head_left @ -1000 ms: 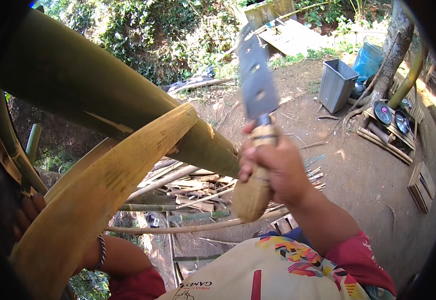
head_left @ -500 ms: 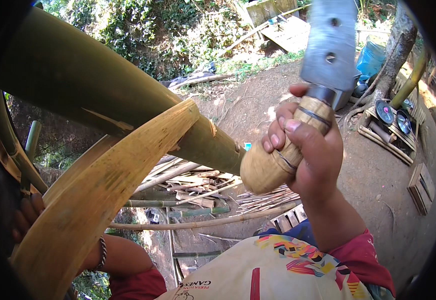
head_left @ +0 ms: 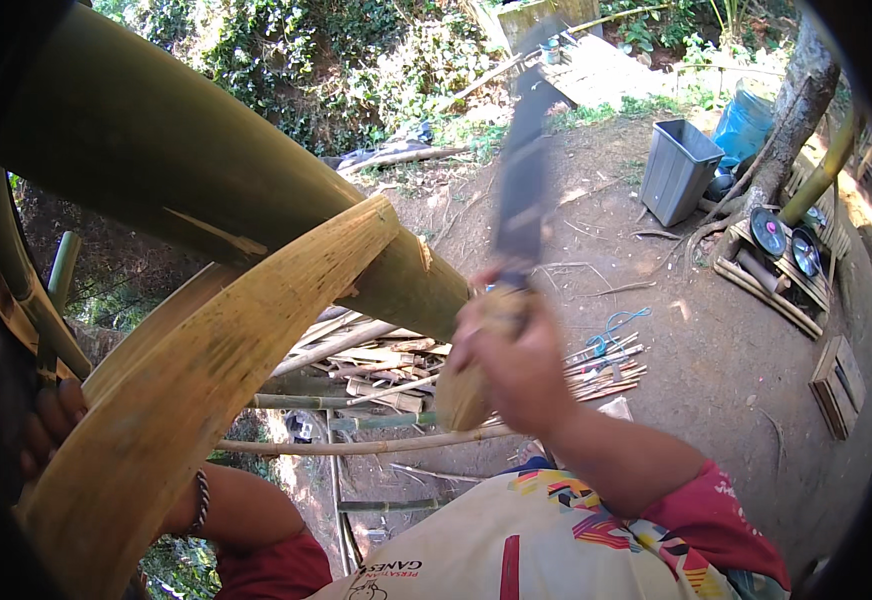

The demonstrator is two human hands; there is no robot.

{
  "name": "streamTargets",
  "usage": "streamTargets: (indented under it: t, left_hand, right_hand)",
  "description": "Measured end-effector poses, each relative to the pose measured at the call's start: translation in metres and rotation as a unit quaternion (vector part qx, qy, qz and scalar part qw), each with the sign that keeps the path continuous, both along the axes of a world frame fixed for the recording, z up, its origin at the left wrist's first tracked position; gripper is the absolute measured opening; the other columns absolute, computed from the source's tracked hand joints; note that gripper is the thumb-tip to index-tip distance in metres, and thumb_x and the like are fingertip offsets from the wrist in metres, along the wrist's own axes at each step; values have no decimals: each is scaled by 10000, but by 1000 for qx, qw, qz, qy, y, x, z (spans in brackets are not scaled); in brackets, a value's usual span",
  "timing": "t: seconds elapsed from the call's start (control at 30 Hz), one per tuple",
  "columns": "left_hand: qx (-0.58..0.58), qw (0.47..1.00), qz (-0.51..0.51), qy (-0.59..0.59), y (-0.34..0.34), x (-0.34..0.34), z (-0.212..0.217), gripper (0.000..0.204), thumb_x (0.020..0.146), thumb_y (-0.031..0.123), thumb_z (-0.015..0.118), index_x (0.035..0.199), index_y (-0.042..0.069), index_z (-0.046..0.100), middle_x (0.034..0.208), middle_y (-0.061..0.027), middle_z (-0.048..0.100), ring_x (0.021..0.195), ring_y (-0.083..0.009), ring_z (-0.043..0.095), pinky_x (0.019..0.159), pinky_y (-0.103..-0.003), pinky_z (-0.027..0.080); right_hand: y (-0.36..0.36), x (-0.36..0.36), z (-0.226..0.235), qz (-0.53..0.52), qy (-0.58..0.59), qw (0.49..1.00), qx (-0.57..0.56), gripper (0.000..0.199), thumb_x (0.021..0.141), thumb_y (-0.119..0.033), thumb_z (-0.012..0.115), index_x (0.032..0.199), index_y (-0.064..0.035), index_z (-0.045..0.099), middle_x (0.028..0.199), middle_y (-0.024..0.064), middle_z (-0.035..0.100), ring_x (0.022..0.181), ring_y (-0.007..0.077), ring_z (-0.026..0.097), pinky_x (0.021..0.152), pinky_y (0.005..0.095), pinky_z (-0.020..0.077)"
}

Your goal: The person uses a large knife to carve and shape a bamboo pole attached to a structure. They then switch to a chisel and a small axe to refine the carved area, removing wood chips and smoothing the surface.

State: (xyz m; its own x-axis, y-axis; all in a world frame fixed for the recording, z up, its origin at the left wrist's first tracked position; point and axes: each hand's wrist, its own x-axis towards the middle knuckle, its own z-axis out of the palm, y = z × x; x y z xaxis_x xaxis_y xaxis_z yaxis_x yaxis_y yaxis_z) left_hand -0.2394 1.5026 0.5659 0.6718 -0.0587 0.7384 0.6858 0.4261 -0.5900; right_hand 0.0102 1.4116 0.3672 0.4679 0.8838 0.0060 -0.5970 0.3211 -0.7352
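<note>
My right hand (head_left: 531, 375) is wrapped round the wooden handle of a machete (head_left: 523, 185). Its blade points up and away, smeared by motion, just right of the end of a thick green bamboo pole (head_left: 206, 150). The pole slants from the upper left toward the middle. A broad pale strip of split bamboo (head_left: 206, 370) crosses in front of it, its tip beside the pole. At the left edge, my left hand (head_left: 51, 425) has its fingers closed round the edge of that strip; the palm and thumb are hidden behind it.
Below the pole lies a pile of split bamboo (head_left: 376, 365), with a bamboo rail (head_left: 356, 447) across it. On the dirt at the right are a grey bin (head_left: 678, 175), a blue drum (head_left: 743, 125), a tree trunk (head_left: 801, 110) and a wooden crate (head_left: 836, 388).
My right hand has swung the machete leftward and down, bringing the handle close to the pole's end and uncovering the grey bin. My left hand and the strip stay nearly in place.
</note>
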Motion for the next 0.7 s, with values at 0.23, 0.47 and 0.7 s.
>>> streamTargets:
  t: [0.23,0.47,0.7]
  left_hand:
    - [-9,997,-36,67,4,-34,9,295,998,199,388,1060,98,658,1045,-45,676,1035,-261,615,1011,-418,424]
    - [-3,999,4,-41,2,6,-3,289,1006,207,393,1060,127,666,1032,-20,683,1032,-251,626,995,-416,452]
    - [23,999,-2,45,-4,-6,2,324,1011,217,364,1059,117,668,1010,-21,689,1025,-243,630,987,-411,457]
  right_hand:
    - [-3,47,32,106,131,982,90,409,833,-8,564,1212,5,408,845,74,539,667,166,579,611,357,512]
    - [19,-17,-58,209,24,973,-96,406,824,-11,569,1206,-26,432,861,78,570,655,149,598,614,350,540]
    - [-14,45,43,-67,49,982,167,508,819,13,549,1288,-38,361,830,54,522,669,138,571,667,317,521]
